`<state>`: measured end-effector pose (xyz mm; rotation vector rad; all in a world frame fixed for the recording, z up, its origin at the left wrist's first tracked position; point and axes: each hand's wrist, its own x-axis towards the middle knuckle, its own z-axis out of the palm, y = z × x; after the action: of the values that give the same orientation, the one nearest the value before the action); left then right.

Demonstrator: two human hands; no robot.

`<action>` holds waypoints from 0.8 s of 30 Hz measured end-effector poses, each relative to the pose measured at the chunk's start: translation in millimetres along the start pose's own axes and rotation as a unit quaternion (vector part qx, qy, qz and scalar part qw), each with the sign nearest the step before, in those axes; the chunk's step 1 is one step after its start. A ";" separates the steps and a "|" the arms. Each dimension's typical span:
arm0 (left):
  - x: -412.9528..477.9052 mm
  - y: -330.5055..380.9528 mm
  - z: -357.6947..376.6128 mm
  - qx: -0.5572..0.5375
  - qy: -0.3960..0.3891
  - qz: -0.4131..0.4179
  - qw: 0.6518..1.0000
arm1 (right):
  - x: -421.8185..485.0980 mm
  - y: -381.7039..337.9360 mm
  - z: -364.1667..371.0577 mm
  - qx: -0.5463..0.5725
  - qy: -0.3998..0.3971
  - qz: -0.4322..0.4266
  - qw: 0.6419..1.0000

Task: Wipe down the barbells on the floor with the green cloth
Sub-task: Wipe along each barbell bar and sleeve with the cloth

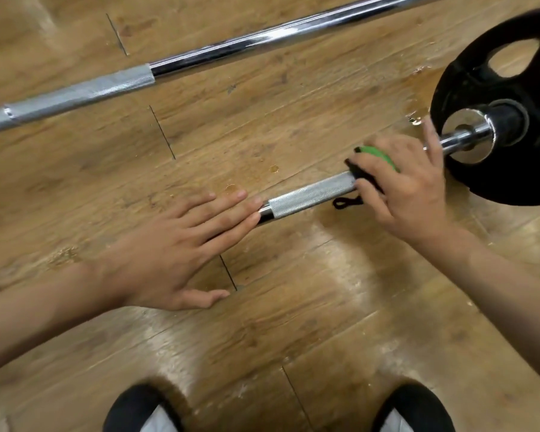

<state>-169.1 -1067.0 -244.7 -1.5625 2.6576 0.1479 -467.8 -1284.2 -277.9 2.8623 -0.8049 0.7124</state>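
Floor: while it carries both bars, the worn wooden floor (262,322) is seen as scuffed planks beneath both hands.
Far barbell: a long chrome far barbell (231,48) with knurled grey sections is laid on the floor well beyond both hands, apart from them.
Near barbell: the near barbell (312,194) is laid between the two hands, its knurled grip exposed in the gap; it is judged heavy and stiff, unlikely to be shifted by wiping, though rolling may be expected.
Weight plate: a black weight plate (496,98) is mounted on the near bar just beyond the right hand, by which the bar end is lifted slightly off the floor.
Left hand: the left hand (181,244) is held flat with fingers spread and extended, nothing gripped; its fingertips are laid on or just beside the bar's smooth part, so that the bar is probably steadied.
Right hand: the right hand (409,188) is curled over the bar, and the cloth is pressed around the shaft beneath it.
Green cloth: the green cloth (378,154) is mostly hidden under the right hand; only a bright green bulge and a dark edge with a small loop are shown. It is judged soft, light and easily wrapped; a hold around the bar's full girth is best kept, since the knurling may snag it.
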 end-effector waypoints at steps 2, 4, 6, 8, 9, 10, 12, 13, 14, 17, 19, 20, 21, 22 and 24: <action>1.1 1.9 -1.1 -0.007 -0.004 0.013 1.000 | -2.7 -0.3 -9.4 -0.018 0.013 0.153 0.988; 0.4 2.4 -0.2 -0.004 -0.005 0.013 1.000 | 11.0 -47.0 -5.8 -0.008 0.034 0.259 0.965; -1.5 5.4 0.2 0.001 -0.004 0.015 1.000 | 21.9 -97.9 0.7 0.046 0.004 0.188 0.981; -2.7 8.7 1.1 -0.002 0.002 0.015 1.000 | 17.1 -110.0 3.3 0.079 -0.027 0.008 0.996; -1.8 9.6 0.7 -0.008 0.001 0.017 1.000 | 13.4 -93.4 1.1 0.073 -0.030 -0.044 0.996; -1.5 11.3 -0.1 -0.014 -0.002 0.018 1.000 | 6.2 -70.8 0.1 0.060 -0.025 -0.048 0.997; -2.6 14.4 1.5 -0.022 -0.006 0.012 1.000 | -7.0 -20.2 -8.0 0.015 -0.016 0.060 0.998; -3.2 16.5 2.4 -0.021 -0.004 0.011 1.000 | -12.3 -3.0 -17.9 -0.004 -0.014 0.153 0.988; -3.9 19.0 2.8 -0.017 0.001 0.013 1.000 | -14.9 0.7 -25.2 -0.023 -0.009 0.236 0.971; -5.6 26.2 5.4 -0.021 0.010 0.013 1.000 | 2.8 -63.2 -20.6 -0.021 -0.022 0.261 0.965; -8.2 34.2 6.9 -0.025 0.016 0.011 0.999 | 0.3 -110.4 -16.9 0.075 -0.060 0.122 0.988; -8.8 37.8 7.7 -0.027 0.018 0.010 0.999 | -6.1 -115.4 -18.3 0.105 -0.067 0.054 0.991; -8.6 41.5 7.6 -0.029 0.017 0.013 0.999 | -13.5 -103.3 -21.8 0.103 -0.066 0.001 0.992; -8.9 45.7 7.2 -0.031 0.014 0.016 0.999 | -24.3 -82.4 -24.3 0.085 -0.054 -0.019 0.995; -11.1 54.1 7.2 -0.031 0.008 0.018 0.999 | -42.9 -28.4 -30.2 0.030 -0.025 0.073 0.997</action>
<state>-210.9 -1030.5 -247.8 -1.5409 2.7197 0.2207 -498.0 -1233.5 -269.5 2.9078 -1.0243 0.6938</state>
